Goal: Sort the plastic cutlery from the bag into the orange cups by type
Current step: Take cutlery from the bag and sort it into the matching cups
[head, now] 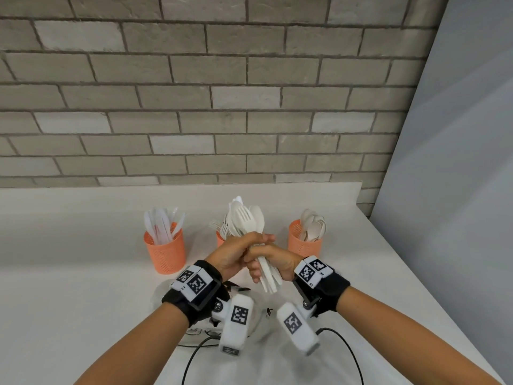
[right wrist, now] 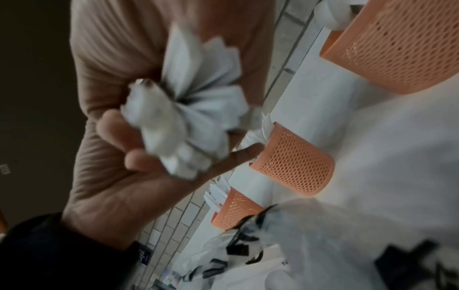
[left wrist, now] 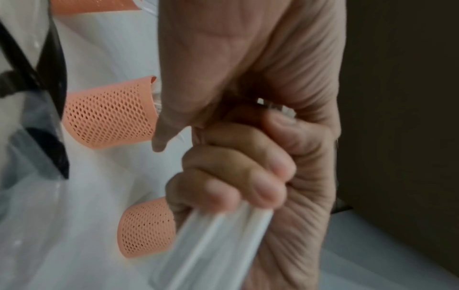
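Head view: both hands meet above the counter point(head: 83, 273), clasped round one bundle of white plastic cutlery point(head: 247, 220). The left hand point(head: 236, 252) has its fingers curled round the middle of the bundle; the right hand point(head: 273, 261) grips the handles just below it, touching the left. Fork tines and spoon bowls fan out above the fists, and the handle ends splay out below the right hand. The bundle is held upright, slightly tilted, in front of the middle cup.

Three orange mesh cups stand in a row near the brick wall point(head: 194, 93). The left cup point(head: 165, 252) holds knives, the right cup point(head: 304, 243) holds spoons. The middle cup point(head: 220, 238) is largely hidden behind the hands; forks show at its rim.

A clear plastic bag with black print point(head: 258, 315) lies on the counter under the wrists, mostly hidden by the wrist cameras. Black cables point(head: 349, 354) trail toward the near edge.

Right wrist view: the handle ends point(right wrist: 188, 117) appear blurred, fanned out in the fist.
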Demonstrator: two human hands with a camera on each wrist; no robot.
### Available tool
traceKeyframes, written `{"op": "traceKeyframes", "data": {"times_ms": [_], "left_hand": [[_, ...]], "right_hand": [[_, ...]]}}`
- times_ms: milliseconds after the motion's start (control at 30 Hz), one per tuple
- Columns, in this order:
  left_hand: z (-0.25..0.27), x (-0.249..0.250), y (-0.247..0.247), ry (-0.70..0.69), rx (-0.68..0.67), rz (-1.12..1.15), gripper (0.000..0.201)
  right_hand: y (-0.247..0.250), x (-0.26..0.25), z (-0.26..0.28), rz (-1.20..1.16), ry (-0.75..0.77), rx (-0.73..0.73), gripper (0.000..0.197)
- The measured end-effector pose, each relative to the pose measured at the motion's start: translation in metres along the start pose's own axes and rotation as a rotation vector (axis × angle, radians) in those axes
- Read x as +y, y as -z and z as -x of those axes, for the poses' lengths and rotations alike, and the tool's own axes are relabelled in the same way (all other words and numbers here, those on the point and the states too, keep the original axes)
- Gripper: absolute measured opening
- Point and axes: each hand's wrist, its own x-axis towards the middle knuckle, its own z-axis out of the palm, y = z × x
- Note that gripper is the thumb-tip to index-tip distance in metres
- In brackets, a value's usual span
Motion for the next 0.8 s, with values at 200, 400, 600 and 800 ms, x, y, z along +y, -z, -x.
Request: {"op": "traceKeyframes", "data": {"times_ms": [200, 400, 600, 800], "left_hand": [[-0.022, -0.005, -0.003, -0.043, 0.38, -0.13, 0.016], [-0.031, 0.001, -0.005, -0.061, 0.474, -0.166, 0.02], [-0.013, 0.019, 0.01, -0.137, 0.132, -0.286, 0.034], [-0.016, 0.029, 0.032, -0.265, 0.333, -0.135, 0.027]], "right_hand": [[-0.007, 0.007, -0.013, 0.254, 0.143, 0.33, 0.016], [-0.022, 0.014, -0.029, 0.406, 0.205, 0.711, 0.009], [-0.02, 0.005, -0.038, -0.024, 0.197, 0.613, 0.032], [-0.003, 0.003, -0.032, -0.244, 0.136, 0.306, 0.019]]}}
